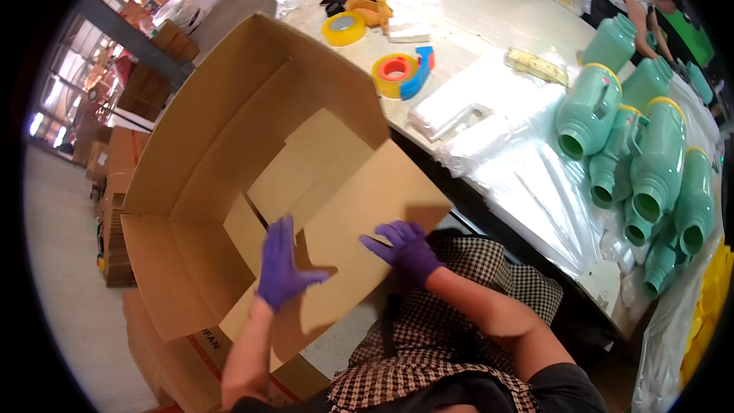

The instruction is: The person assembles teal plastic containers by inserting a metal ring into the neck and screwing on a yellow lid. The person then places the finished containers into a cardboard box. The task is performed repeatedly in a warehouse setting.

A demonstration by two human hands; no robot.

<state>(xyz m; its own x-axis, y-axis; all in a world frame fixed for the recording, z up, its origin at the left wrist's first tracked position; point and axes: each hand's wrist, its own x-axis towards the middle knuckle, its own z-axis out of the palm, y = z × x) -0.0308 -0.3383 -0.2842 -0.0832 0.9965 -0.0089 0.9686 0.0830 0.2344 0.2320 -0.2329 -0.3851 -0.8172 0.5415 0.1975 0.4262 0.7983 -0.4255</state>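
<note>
A large open cardboard box (222, 145) stands before me, its flaps raised and folded outward. My left hand (283, 269), in a purple glove, lies over the left part of the near flap (367, 206), its fingers stretched together and the thumb apart. Farther right, my right hand (405, 251), gloved alike, rests on the same flap close to its lower right edge. Its fingers are spread and it grips nothing. Inside the box, the bottom flaps (306, 164) show a dark gap between them.
On the table (466, 0) at right lie a tape dispenser (401, 76), a tape roll (344, 28), clear plastic bags (527, 176) and several green bottles (589, 111). Another person (631, 4) stands at the far right. Stacked cartons (122, 176) line the left; another carton (183, 359) sits below the box.
</note>
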